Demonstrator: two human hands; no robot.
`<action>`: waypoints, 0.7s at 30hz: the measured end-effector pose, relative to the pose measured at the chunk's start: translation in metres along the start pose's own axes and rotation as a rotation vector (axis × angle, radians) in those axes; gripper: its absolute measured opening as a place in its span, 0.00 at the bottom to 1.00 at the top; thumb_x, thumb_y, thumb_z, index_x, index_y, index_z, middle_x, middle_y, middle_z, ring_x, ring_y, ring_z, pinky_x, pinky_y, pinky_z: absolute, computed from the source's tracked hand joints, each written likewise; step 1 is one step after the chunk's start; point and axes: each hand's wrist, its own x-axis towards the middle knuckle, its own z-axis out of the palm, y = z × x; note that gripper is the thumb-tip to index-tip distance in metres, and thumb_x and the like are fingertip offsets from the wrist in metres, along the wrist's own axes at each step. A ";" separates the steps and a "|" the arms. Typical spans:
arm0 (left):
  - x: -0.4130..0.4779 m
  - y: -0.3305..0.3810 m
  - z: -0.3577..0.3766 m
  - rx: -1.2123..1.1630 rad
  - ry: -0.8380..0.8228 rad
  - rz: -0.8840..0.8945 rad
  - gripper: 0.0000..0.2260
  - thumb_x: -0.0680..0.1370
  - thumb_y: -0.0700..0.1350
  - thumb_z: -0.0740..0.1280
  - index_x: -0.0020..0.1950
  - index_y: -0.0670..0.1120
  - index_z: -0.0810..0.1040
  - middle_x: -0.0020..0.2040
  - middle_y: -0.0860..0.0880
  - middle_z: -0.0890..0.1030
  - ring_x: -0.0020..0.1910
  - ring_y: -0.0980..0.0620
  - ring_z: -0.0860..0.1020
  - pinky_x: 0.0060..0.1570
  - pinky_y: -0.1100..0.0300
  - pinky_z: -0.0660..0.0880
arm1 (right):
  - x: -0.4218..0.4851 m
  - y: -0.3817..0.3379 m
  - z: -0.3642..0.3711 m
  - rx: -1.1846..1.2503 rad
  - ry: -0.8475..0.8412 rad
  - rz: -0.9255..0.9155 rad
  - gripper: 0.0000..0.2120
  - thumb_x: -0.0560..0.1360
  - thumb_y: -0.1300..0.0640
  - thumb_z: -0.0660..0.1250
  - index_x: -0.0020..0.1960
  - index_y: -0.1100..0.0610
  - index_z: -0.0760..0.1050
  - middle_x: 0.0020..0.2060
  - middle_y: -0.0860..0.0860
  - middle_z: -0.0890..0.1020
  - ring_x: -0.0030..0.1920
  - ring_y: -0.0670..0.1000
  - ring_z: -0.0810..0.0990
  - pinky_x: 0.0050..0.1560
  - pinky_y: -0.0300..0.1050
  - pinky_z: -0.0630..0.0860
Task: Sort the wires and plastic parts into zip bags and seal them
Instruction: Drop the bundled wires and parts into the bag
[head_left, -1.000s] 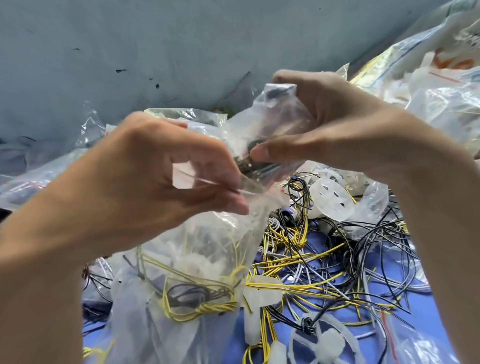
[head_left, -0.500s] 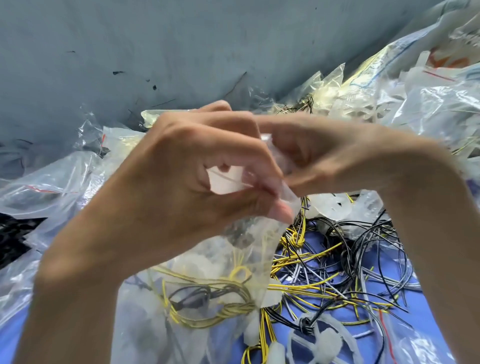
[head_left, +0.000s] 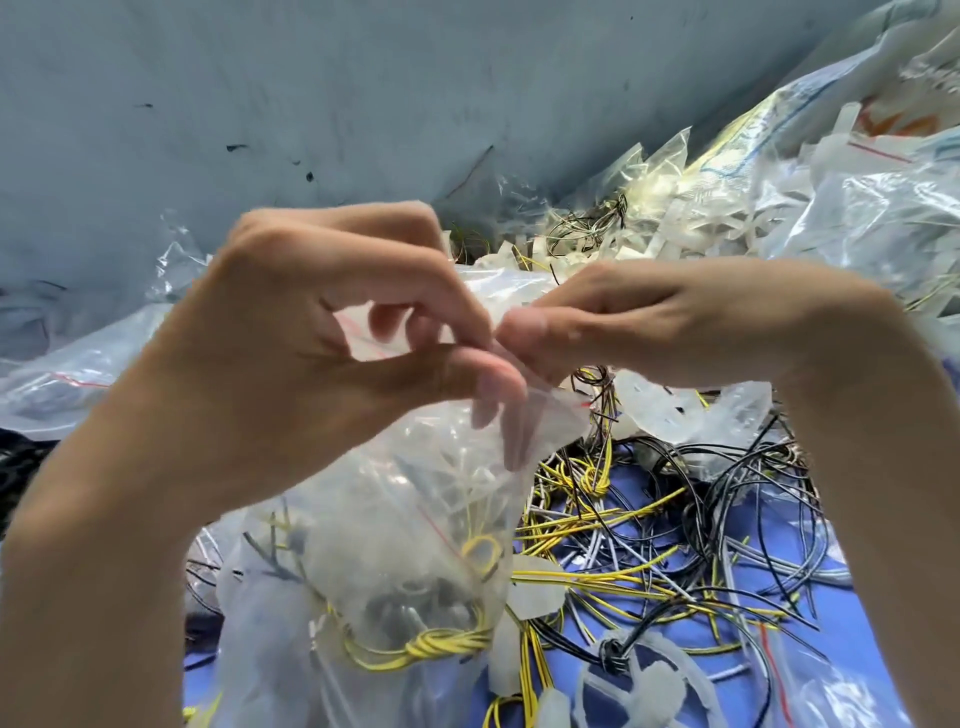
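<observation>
A clear zip bag (head_left: 395, 545) hangs in the middle of the view, filled with coiled yellow and black wires and white plastic parts. My left hand (head_left: 311, 364) pinches the bag's top strip between thumb and fingers. My right hand (head_left: 649, 327) pinches the same strip just to the right, its thumb tip against my left fingertips. Loose yellow, black and grey wires (head_left: 675, 530) lie tangled on the blue surface (head_left: 852, 639) below. White plastic parts (head_left: 644, 686) sit among them.
Filled and empty clear bags (head_left: 857, 208) are piled at the right and back. More bags (head_left: 67, 379) lie at the left. A grey-blue wall (head_left: 363, 93) rises close behind.
My right hand came down from inside the bag mouth to meet the left hand at the top strip. The two hands have since drawn slightly apart along the strip.
</observation>
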 end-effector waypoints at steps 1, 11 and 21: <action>0.000 -0.002 -0.002 0.010 0.005 -0.003 0.09 0.70 0.45 0.72 0.43 0.57 0.74 0.35 0.68 0.75 0.37 0.68 0.75 0.38 0.79 0.65 | -0.001 0.001 -0.001 0.039 0.020 0.049 0.23 0.76 0.44 0.52 0.47 0.56 0.80 0.40 0.47 0.85 0.42 0.44 0.82 0.49 0.38 0.76; -0.021 -0.069 -0.019 -0.038 -0.045 -0.303 0.17 0.71 0.67 0.62 0.41 0.57 0.81 0.45 0.55 0.81 0.45 0.63 0.78 0.47 0.76 0.69 | -0.001 0.001 0.000 -0.316 0.148 0.071 0.07 0.71 0.48 0.66 0.39 0.50 0.73 0.32 0.44 0.77 0.37 0.48 0.75 0.44 0.48 0.73; -0.069 -0.128 -0.056 -0.128 0.010 -0.389 0.17 0.70 0.65 0.69 0.45 0.52 0.80 0.36 0.53 0.84 0.36 0.58 0.83 0.41 0.72 0.75 | 0.003 0.007 -0.001 -0.370 0.151 0.186 0.11 0.70 0.41 0.64 0.47 0.45 0.77 0.46 0.40 0.81 0.50 0.40 0.80 0.52 0.55 0.76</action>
